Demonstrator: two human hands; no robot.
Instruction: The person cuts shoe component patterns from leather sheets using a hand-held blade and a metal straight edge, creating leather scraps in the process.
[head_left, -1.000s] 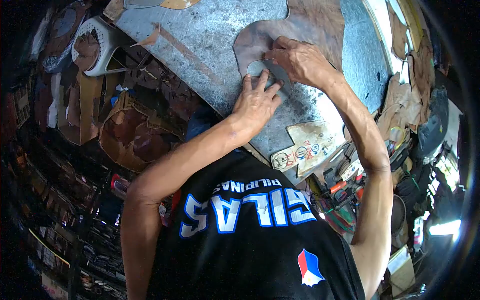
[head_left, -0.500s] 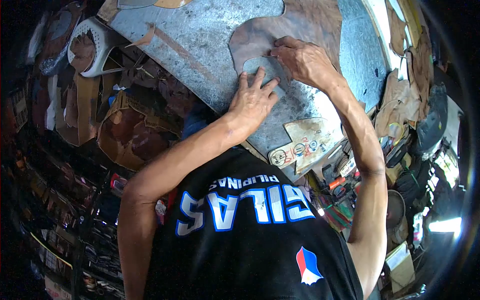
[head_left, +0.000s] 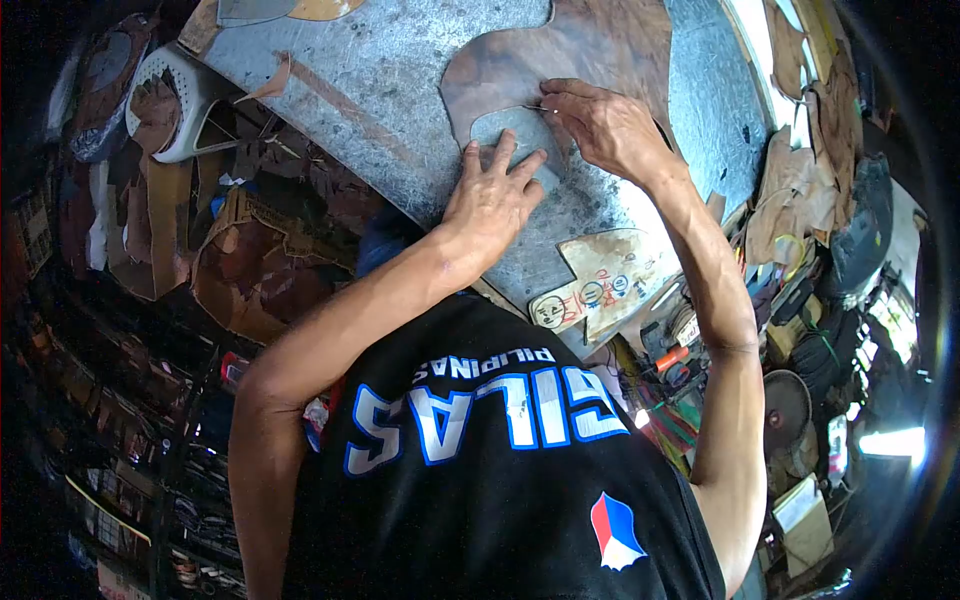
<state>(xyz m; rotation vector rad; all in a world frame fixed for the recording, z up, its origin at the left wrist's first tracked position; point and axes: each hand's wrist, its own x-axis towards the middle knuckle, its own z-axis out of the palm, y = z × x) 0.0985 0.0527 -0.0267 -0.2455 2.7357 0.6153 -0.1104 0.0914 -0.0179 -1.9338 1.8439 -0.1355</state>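
Note:
My left hand [head_left: 492,198] lies with fingers spread on a pale grey flat pattern piece [head_left: 492,124]. This piece rests along the lower edge of a brown leather sheet [head_left: 520,62], on a worn metal-topped table [head_left: 400,90]. My right hand [head_left: 608,128] is closed at the piece's upper right edge, thumb and fingers pinched over the leather. A small, thin thing shows at its fingertips, too little of it visible to name. Nearer my body, a cream pattern board [head_left: 612,272] with handwritten marks lies on the table.
A white plastic stool [head_left: 172,100] with brown scraps stands left of the table. Below it is a cardboard box [head_left: 240,262] holding brown pieces. Leather scraps [head_left: 790,200] hang at the right edge, near an orange-handled tool [head_left: 672,358] among clutter.
The whole view has shifted slightly, so the table and leather appear a little further left. My left hand stays on the grey piece; my right fingers have moved slightly along its edge.

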